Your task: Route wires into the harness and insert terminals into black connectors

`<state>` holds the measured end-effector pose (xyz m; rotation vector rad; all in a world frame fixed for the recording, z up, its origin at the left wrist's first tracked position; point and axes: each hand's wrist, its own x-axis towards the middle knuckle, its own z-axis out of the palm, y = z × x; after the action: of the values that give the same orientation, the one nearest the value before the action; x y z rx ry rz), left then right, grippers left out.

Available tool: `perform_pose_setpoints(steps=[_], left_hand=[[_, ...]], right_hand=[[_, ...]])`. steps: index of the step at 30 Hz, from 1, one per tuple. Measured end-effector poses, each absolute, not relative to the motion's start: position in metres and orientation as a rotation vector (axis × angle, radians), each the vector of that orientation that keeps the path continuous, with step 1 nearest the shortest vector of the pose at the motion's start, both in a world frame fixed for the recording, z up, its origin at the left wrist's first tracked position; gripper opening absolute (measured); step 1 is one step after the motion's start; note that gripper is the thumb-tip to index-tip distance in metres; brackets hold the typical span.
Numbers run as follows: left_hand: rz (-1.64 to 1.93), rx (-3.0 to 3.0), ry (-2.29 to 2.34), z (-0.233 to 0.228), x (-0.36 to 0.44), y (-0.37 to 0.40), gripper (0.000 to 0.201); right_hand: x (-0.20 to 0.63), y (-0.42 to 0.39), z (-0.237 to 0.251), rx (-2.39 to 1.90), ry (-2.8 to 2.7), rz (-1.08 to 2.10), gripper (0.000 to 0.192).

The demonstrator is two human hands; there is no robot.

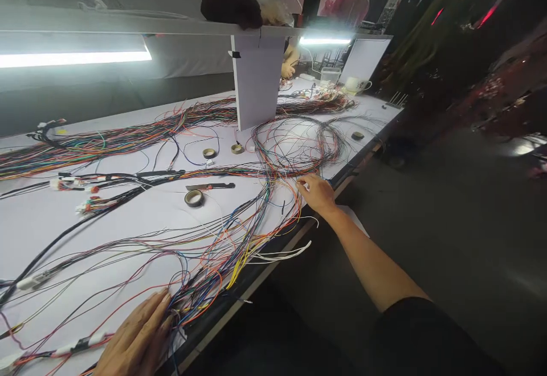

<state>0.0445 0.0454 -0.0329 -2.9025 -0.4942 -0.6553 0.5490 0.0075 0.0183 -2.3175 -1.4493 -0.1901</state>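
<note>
Nearest, at the left, the person's left hand (139,333) lies palm down with its fingers stretched and close together at the edge of a loose wire bundle (209,282); whether the hidden thumb pinches a strand cannot be told. The bundle spreads along the near edge of the white table (158,216), and its white wires (284,256) poke out past that edge, where a sleeve or clothing could snag them and drag the rest askew. Farther off to the right, the right hand (316,192) has bent fingers at the wire crossing (273,174); the view does not settle whether they grip a wire or only touch. So many strands overlap there that a hard pull on one could tighten a tangle or disturb its neighbours. Left of the crossing lie a tape roll (195,204) and, just beyond it, a knife (213,186), near enough to the wires that dragging them across the blade might nick insulation. Beyond the right hand rests a wide wire coil (331,142), whose loops could catch passing strands. Farther still, past an upright panel (258,85), another person's hand (289,70) shows near a mug (355,84).
</note>
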Motion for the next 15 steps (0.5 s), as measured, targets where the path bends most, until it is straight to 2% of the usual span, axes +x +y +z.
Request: perform_pose_setpoints(steps=[8,15], left_hand=[[-0.624,-2.932,-0.82,-0.019,0.056,0.028,0.057],[-0.767,-2.857,-0.97,-0.014,0.066,0.018,0.047]], right_hand=[[0.549,0.051,0.026,-2.434,-1.475,-0.207,0.016],[0.557,0.055,0.035,-2.382,-1.51,-0.228,0.025]])
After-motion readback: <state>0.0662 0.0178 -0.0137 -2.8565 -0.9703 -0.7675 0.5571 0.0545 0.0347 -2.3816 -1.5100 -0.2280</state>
